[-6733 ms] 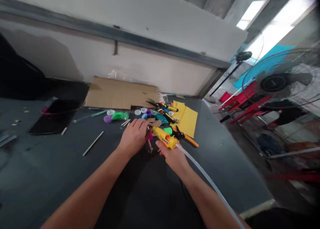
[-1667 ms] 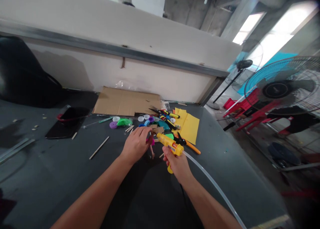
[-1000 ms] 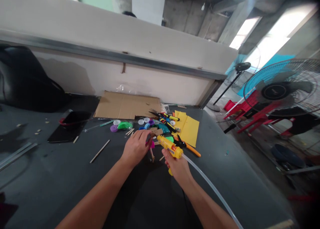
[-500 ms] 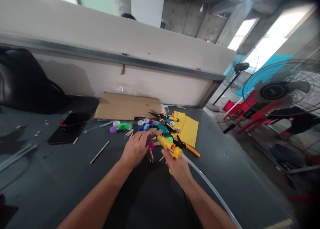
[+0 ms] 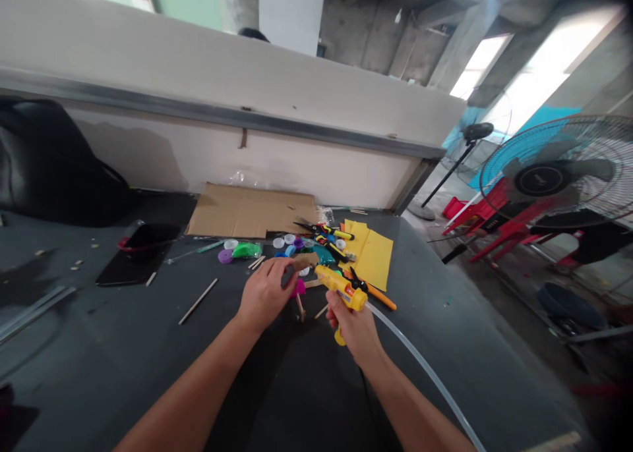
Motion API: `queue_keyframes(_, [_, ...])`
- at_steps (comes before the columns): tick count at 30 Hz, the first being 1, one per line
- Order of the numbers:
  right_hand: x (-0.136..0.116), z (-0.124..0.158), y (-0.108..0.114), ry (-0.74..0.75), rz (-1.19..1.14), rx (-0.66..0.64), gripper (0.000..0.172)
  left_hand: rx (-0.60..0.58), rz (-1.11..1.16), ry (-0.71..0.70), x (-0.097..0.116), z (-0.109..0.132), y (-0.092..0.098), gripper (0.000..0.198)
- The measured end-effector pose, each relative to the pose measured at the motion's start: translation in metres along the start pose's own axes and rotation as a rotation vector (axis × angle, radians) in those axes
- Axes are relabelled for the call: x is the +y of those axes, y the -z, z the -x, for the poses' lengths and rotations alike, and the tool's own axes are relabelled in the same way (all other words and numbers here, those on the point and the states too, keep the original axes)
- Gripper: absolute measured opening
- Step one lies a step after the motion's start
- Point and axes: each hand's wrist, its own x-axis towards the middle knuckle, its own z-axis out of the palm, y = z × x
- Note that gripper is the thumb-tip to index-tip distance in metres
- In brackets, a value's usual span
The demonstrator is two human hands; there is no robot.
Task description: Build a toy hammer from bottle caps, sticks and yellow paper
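Observation:
My left hand (image 5: 266, 294) pinches a small cardboard scrap (image 5: 306, 261) at its fingertips. Just beyond the fingers sit a magenta plastic piece (image 5: 299, 288) and a thin wooden stick (image 5: 301, 308); whether they join the scrap is hidden. My right hand (image 5: 352, 327) grips a yellow hot glue gun (image 5: 342, 289) by its handle, the nozzle pointing left toward the scrap. A pale cord (image 5: 425, 373) trails from the gun to the lower right. Orange-handled snips (image 5: 370, 294) lie just beyond the gun.
The dark tabletop (image 5: 123, 353) holds several bottle caps (image 5: 287, 241), yellow paper (image 5: 373, 257), tools, and loose sticks. A cardboard sheet (image 5: 252, 211) lies against the wall. A black tablet (image 5: 138, 253) lies left. A floor fan (image 5: 548, 178) and red chairs (image 5: 494, 225) stand beyond the right edge.
The glue gun and my right hand have shifted slightly right, apart from my left hand. The cardboard scrap now shows at my left fingertips. The view has barely moved.

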Motion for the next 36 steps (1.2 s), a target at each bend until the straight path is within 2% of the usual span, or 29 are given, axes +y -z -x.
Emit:
queue_keyframes(6, [-0.002,0.000,0.000,-0.038,-0.224,-0.096,0.050,-0.009,0.020,0.012,0.001,0.001,-0.002,0.015])
queue_keyframes(10, [-0.002,-0.007,0.001,-0.128,-0.475,-0.054,0.044,0.016,0.043,0.050,0.000,0.002,-0.002,0.014])
queue_keyframes(14, [-0.009,-0.020,0.019,-0.210,-0.788,-0.026,0.033,0.040,0.100,0.162,-0.006,0.004,-0.003,0.014])
queue_keyframes(18, [-0.013,-0.031,0.038,-0.274,-0.964,-0.046,0.022,0.041,0.099,0.155,-0.006,0.006,-0.005,0.014])
queue_keyframes(21, [-0.010,-0.029,0.037,-0.269,-0.872,-0.110,0.022,0.039,0.065,0.099,-0.003,0.006,-0.005,0.015])
queue_keyframes(24, [-0.005,-0.017,0.025,-0.120,-0.614,-0.183,0.031,0.039,0.047,0.073,-0.001,0.005,-0.005,0.014])
queue_keyframes(27, [-0.001,-0.004,0.012,0.061,-0.258,-0.175,0.040,0.031,0.056,0.071,0.000,0.005,-0.003,0.013])
queue_keyframes(30, [0.002,0.003,0.004,0.110,0.006,-0.127,0.047,0.023,0.083,0.055,-0.001,0.005,-0.004,0.014])
queue_keyframes(36, [0.011,0.001,-0.002,0.145,0.145,-0.106,0.048,0.019,0.121,0.040,-0.001,0.010,-0.008,0.020])
